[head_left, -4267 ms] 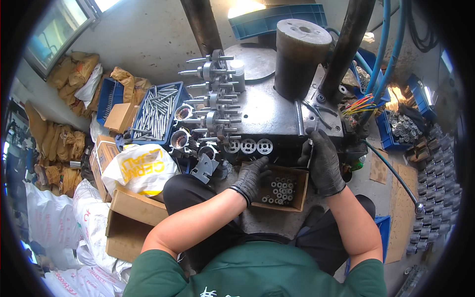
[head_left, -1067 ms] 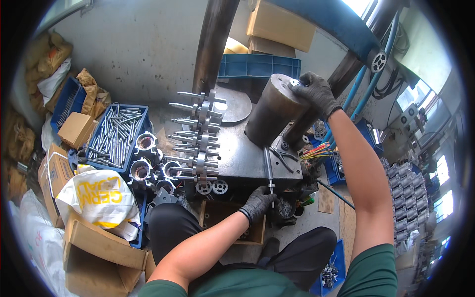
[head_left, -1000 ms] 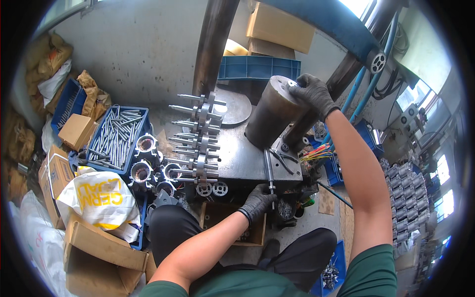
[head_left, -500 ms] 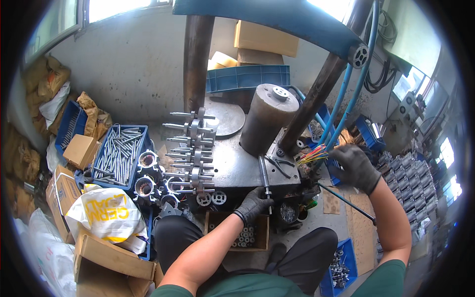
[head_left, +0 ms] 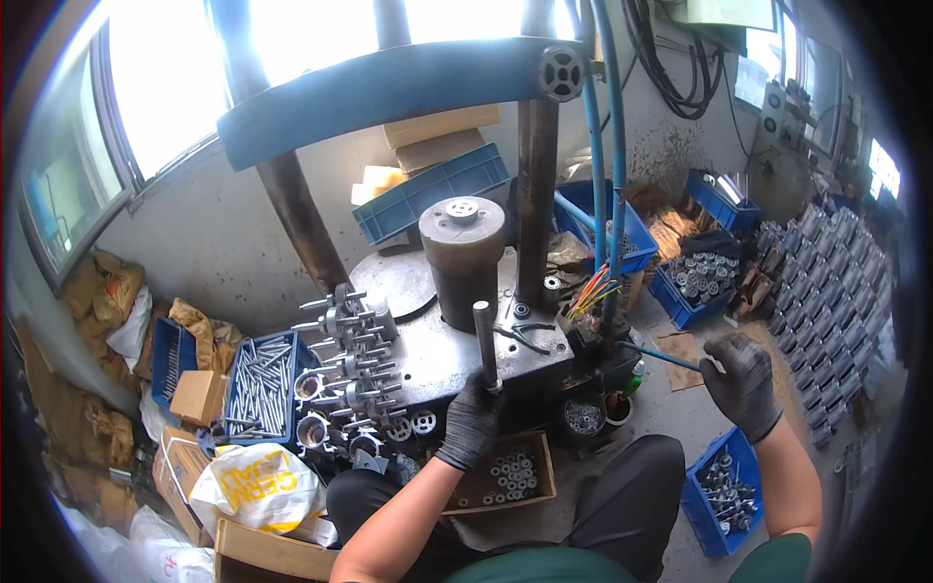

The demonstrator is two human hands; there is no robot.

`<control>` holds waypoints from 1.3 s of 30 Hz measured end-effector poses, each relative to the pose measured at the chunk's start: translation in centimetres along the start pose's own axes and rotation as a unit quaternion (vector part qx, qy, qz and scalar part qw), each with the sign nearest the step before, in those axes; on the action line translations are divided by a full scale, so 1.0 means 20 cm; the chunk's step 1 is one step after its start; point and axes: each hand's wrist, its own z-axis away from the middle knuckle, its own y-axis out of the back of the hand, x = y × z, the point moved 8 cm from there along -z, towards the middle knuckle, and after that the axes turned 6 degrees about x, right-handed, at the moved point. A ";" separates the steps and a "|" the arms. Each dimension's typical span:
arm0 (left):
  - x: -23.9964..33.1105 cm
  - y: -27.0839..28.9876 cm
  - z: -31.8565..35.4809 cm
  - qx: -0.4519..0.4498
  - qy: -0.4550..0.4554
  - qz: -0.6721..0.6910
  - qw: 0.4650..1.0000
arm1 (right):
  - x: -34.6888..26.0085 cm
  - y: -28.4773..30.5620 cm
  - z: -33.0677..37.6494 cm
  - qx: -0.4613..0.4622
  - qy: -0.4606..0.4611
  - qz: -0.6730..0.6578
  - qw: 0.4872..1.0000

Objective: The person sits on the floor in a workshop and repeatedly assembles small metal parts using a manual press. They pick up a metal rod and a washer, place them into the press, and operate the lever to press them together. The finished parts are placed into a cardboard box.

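My left hand (head_left: 473,424), in a dark glove, is closed around a metal shaft (head_left: 485,342) standing nearly upright before the press. The shaft's lower part is hidden by the hand. My right hand (head_left: 741,387), gloved too, is curled at the outer end of a thin lever (head_left: 659,356); that end is covered by the hand. Behind the shaft a thick steel cylinder (head_left: 463,262) stands on the press's metal bed (head_left: 428,374). Several shafts with round metal parts on them (head_left: 355,340) stand along the bed's left side.
A blue bin of shafts (head_left: 260,389) stands left. A wooden box of small round parts (head_left: 513,476) sits between my legs. A blue bin of metal parts (head_left: 724,496) is below my right hand. Blue hoses (head_left: 618,146) and stacked metal parts (head_left: 826,311) are on the right.
The view has swung to the right. The shaft in my left hand has been raised from lying slanted to nearly upright. My right hand has come down from beside the coloured wires to the lever's end.
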 end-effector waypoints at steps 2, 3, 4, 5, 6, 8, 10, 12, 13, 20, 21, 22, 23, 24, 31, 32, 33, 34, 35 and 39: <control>0.08 0.09 -0.09 0.054 -0.083 0.016 0.995 | -0.03 0.02 -0.13 0.087 0.038 0.001 0.995; 0.04 0.13 -0.13 0.057 -0.062 0.083 0.993 | -0.03 0.00 -0.22 0.110 0.043 -0.011 0.993; 0.01 0.16 -0.19 0.057 -0.042 0.154 0.985 | -0.03 0.00 -0.31 0.131 0.048 -0.018 0.990; 0.10 0.18 -0.26 0.052 -0.050 0.173 0.982 | 0.01 0.01 -0.38 0.145 0.046 -0.005 0.988; 0.23 0.21 -0.34 0.062 -0.090 0.233 0.966 | 0.06 0.01 -0.43 0.162 0.044 0.004 0.986; 0.38 0.28 -0.53 0.067 -0.166 0.325 0.928 | 0.17 -0.05 -0.57 0.166 0.002 0.002 0.986; 0.47 0.34 -0.74 0.062 -0.154 0.368 0.915 | 0.20 -0.11 -0.68 0.170 -0.024 -0.009 0.985; 0.54 0.40 -0.94 0.104 -0.188 0.307 0.927 | 0.24 -0.13 -0.78 0.140 -0.051 0.006 0.989; 0.55 0.43 -1.04 0.137 -0.170 0.294 0.930 | 0.27 -0.17 -0.82 0.106 -0.068 0.016 0.992; 0.54 0.43 -1.51 0.179 -0.096 0.187 0.961 | 0.34 -0.33 -0.89 -0.035 -0.123 0.020 0.992; 0.52 0.40 -1.57 0.174 -0.098 0.170 0.965 | 0.35 -0.33 -0.88 -0.043 -0.122 0.021 0.991; 0.52 0.40 -1.60 0.172 -0.100 0.150 0.969 | 0.35 -0.34 -0.88 -0.049 -0.121 0.024 0.991; 0.53 0.41 -1.62 0.185 -0.117 0.088 0.972 | 0.35 -0.34 -0.88 -0.056 -0.121 0.026 0.991; 0.52 0.42 -1.63 0.179 -0.114 0.076 0.974 | 0.34 -0.34 -0.88 -0.062 -0.120 0.028 0.991; 0.59 0.36 -1.64 0.107 -0.144 -0.005 0.984 | 0.28 -0.27 -0.77 -0.025 -0.115 0.024 0.993; 0.60 0.35 -1.62 0.106 -0.153 -0.015 0.982 | 0.27 -0.26 -0.74 -0.026 -0.113 0.028 0.993; 0.61 0.35 -1.62 0.106 -0.162 -0.025 0.981 | 0.25 -0.25 -0.71 -0.027 -0.110 0.031 0.993; 0.63 0.32 -1.62 0.103 -0.174 -0.030 0.979 | 0.24 -0.21 -0.67 -0.027 -0.109 0.040 0.993; 0.61 0.33 -1.63 0.100 -0.177 -0.019 0.979 | 0.22 -0.21 -0.62 -0.019 -0.088 0.047 0.995; 0.53 0.32 -1.69 0.116 -0.166 -0.091 0.975 | 0.10 -0.11 -0.35 -0.066 -0.057 0.022 0.996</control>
